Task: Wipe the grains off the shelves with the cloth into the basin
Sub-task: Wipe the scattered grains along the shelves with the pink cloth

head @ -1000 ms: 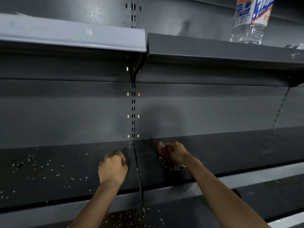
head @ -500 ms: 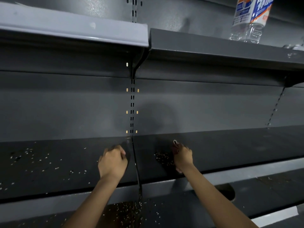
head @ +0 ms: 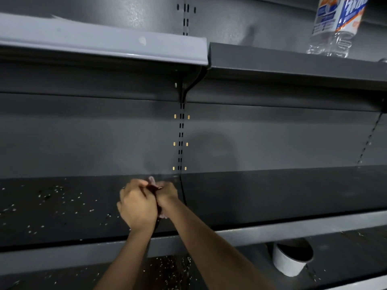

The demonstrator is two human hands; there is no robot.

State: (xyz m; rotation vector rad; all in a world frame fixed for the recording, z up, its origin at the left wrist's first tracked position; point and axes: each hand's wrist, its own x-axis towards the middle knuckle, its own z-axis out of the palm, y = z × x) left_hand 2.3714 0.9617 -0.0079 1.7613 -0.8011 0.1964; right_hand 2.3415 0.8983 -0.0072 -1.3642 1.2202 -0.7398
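Both hands meet on the middle shelf near its back edge: left hand curled, right hand gripping the cloth. Grains dot the shelf's left part.

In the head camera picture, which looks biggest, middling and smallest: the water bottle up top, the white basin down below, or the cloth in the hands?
1. Water bottle, though cut off by the frame edge.
2. White basin, partly hidden behind the shelf edge; close to the bottle, so this order is unsure.
3. Cloth, smallest: only scraps show between the left hand and right hand.
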